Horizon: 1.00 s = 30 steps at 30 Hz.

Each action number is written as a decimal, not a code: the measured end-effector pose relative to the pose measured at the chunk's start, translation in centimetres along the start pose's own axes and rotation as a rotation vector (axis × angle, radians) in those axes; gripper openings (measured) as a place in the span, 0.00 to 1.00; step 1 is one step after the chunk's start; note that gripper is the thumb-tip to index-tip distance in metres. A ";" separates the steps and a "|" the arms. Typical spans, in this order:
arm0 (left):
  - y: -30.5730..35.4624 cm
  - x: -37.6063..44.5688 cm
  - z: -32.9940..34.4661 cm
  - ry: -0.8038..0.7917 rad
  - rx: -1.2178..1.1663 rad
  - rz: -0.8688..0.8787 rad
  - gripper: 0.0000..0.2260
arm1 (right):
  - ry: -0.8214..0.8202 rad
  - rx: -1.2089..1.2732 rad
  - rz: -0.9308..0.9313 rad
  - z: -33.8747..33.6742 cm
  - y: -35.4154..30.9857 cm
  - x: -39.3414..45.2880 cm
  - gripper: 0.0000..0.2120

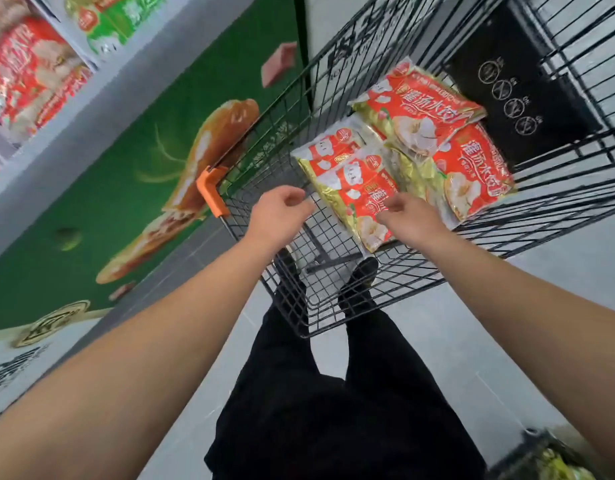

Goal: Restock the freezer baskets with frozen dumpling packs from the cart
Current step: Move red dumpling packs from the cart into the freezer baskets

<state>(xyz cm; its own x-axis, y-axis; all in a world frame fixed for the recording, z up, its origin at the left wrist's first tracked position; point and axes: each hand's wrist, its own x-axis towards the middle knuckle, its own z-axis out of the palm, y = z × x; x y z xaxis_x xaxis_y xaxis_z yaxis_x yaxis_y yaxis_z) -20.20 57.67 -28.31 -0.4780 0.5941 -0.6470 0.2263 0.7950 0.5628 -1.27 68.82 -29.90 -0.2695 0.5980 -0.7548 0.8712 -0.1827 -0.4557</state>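
Note:
Several red-and-gold frozen dumpling packs lie in the black wire cart (299, 306). The nearest pack (359, 199) lies by the cart's near edge, with another pack (328, 150) just behind it and two more packs (434, 102) (472, 168) further back. My right hand (408, 213) hangs over the nearest pack, its fingertips touching or almost touching the wrapper; I cannot tell if it grips. My left hand (282, 209) hovers over the cart's bare wire floor, fingers loosely curled, holding nothing.
The freezer (133, 140), with a green picture panel on its side, runs along the left. Its baskets (29, 74) at top left hold red and green packs. An orange handle cap (210, 192) marks the cart's corner. A black panel (517, 81) stands at the cart's far end.

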 end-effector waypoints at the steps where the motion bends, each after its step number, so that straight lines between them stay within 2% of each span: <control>1: -0.1 0.6 0.4 0.000 0.011 -0.003 0.18 | -0.004 0.003 0.014 0.2 0.4 0.4 0.21; 8: 0.7 10.3 5.1 -0.079 0.065 -0.009 0.17 | -0.035 0.032 0.156 1.0 3.6 6.2 0.17; 13: 0.8 16.3 9.0 -0.061 0.189 0.056 0.14 | -0.090 0.080 0.195 2.1 5.1 10.8 0.25; 17: 0.5 19.7 12.1 -0.070 0.282 0.120 0.17 | -0.075 0.146 0.233 3.4 6.1 13.9 0.29; 19: 0.1 21.0 13.4 -0.085 0.338 0.134 0.17 | -0.081 0.138 0.266 3.8 6.9 15.2 0.25; 22: -1.1 22.2 14.6 -0.110 0.408 0.105 0.09 | -0.078 0.149 0.306 4.5 8.2 16.3 0.19; 26: -3.6 21.1 13.9 -0.139 0.475 0.075 0.08 | -0.108 0.104 0.323 5.9 9.4 16.8 0.10; 28: -5.0 20.0 13.1 -0.109 0.421 -0.007 0.08 | -0.135 0.037 0.347 6.2 9.7 16.7 0.07; 30: -6.7 19.0 12.2 -0.049 0.284 -0.202 0.09 | -0.151 -0.034 0.386 6.4 10.0 16.7 0.07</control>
<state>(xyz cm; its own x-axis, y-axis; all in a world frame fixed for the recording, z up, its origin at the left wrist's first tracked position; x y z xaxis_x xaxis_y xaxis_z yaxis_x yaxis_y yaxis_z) -20.42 65.08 -50.66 -0.4974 0.4210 -0.7585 0.3617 0.8954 0.2597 0.33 71.98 -50.07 0.0250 0.3686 -0.9293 0.9324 -0.3439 -0.1114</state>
